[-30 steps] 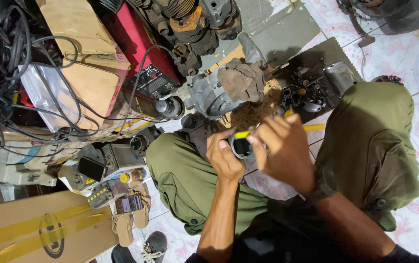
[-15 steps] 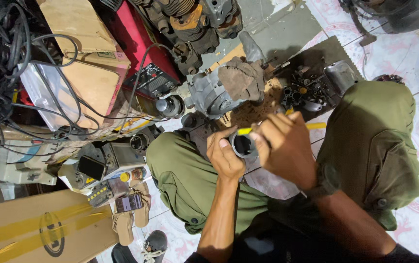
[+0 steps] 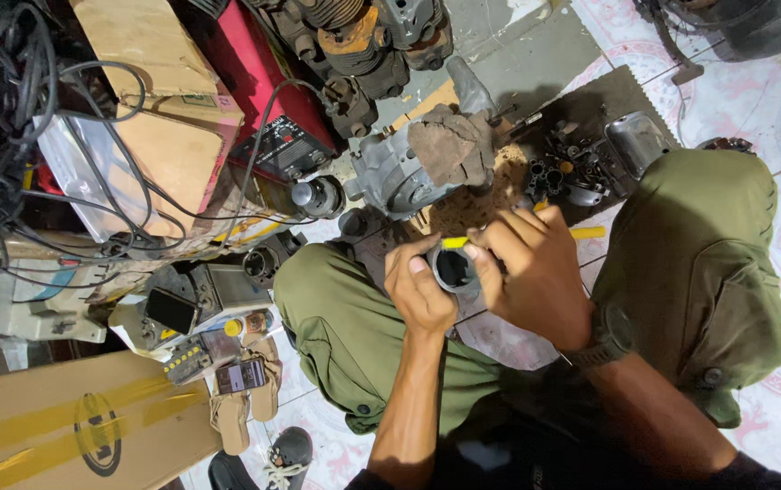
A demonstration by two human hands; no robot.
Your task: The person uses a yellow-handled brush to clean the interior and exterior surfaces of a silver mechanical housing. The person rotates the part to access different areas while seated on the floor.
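1. Two hands meet over one part: our left hand [image 3: 419,292] cups a short metal cylinder sleeve [image 3: 453,269] from the left, fingers curled round its outer wall, the dark bore facing up at us.
2. Our right hand [image 3: 535,277] is closed on a yellow-handled tool [image 3: 456,242], pinched near its tip by the fingertips, and lays that tip across the sleeve's upper rim; a further length of yellow shows past the knuckles on the right, and we cannot tell for certain that it is the same tool.
3. To do this well, we judge the sleeve should be gripped firmly so it cannot turn, and the tool kept flat to the rim and worked with light strokes, not dug into the bore.
4. The sleeve sits between the two hands, touching both, held above the lap between our knees in olive trousers [image 3: 345,327].
5. Just beyond the hands, a grey engine casing [image 3: 390,177] lies under a brown rag [image 3: 449,150] on a board, with a cluster of small dark metal parts [image 3: 563,177] near to its right.
6. Well apart on the left lie a tangle of black cables [image 3: 9,100], cardboard boxes [image 3: 163,136] and a red machine [image 3: 272,100].
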